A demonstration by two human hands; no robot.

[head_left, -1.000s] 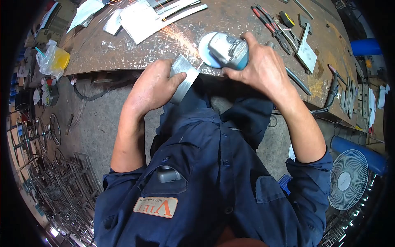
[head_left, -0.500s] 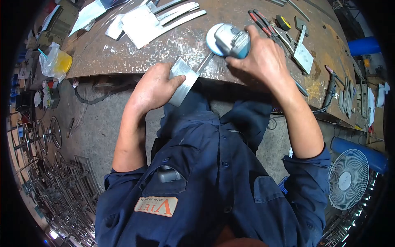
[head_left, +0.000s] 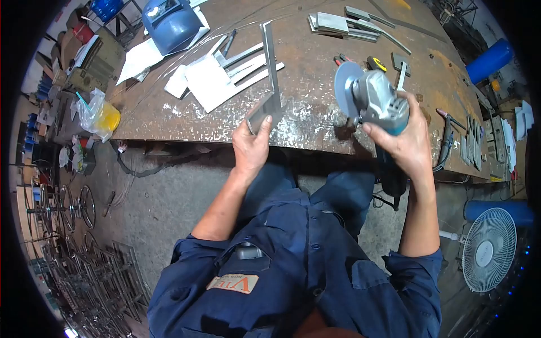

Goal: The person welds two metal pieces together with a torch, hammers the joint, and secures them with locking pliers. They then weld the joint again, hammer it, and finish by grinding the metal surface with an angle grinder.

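Head view: left hand (head_left: 252, 147) grips the long grey steel angle bar (head_left: 270, 73) pointing toward twelve o'clock over the rusty surface (head_left: 315, 121); right hand (head_left: 407, 143) clasps the grey-blue angle grinder (head_left: 372, 101) at three o'clock. Best steady that bar firmly.

Rust-brown desk (head_left: 315, 121), grey metal, navy cloth.

Silvery-grey metal bracket (head_left: 269, 84) at upper centre; grey-bodied angle grinder (head_left: 375, 101) with pale grey disc, teal at its rear. White sheets (head_left: 211, 81) at upper left. Blue welding mask (head_left: 171, 22) at top. Yellow inside clear plastic bag (head_left: 100, 115) at left. Navy work shirt (head_left: 293, 270) with cream-and-orange badge below. White fan (head_left: 488, 249) at lower right.
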